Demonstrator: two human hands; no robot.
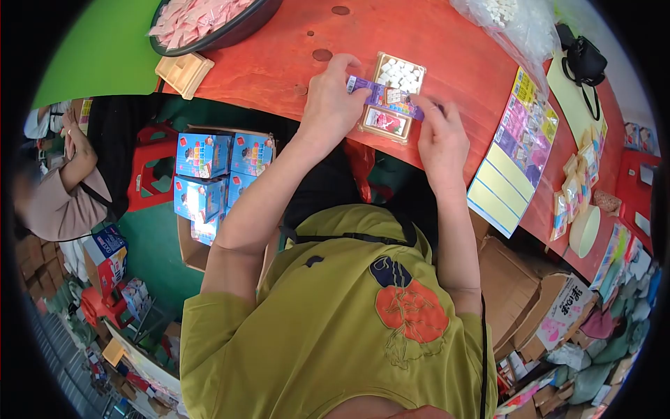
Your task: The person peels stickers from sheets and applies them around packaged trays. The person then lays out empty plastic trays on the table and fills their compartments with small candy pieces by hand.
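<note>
Tray (384, 137) on table (279, 70), basin (241, 31) at left

A red wooden table (272, 77) stands over a green floor (157, 241), near red plastic stools (143, 167)

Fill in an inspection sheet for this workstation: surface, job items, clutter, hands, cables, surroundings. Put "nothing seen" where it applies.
Surface: red wooden table, dark round marks.
Job items: purple printed strip across gold tray; white pieces at the far end, pink-labelled piece at the near end.
Clutter: dark basin of pink packets, tan tray, printed sheets, clear bag.
Hands: left hand pinches the strip's left end; right hand at its right end, grip unclear.
Cables: nothing seen; black strap on a black item.
Surroundings: blue boxes in a carton, red stool, another person at left.
</note>
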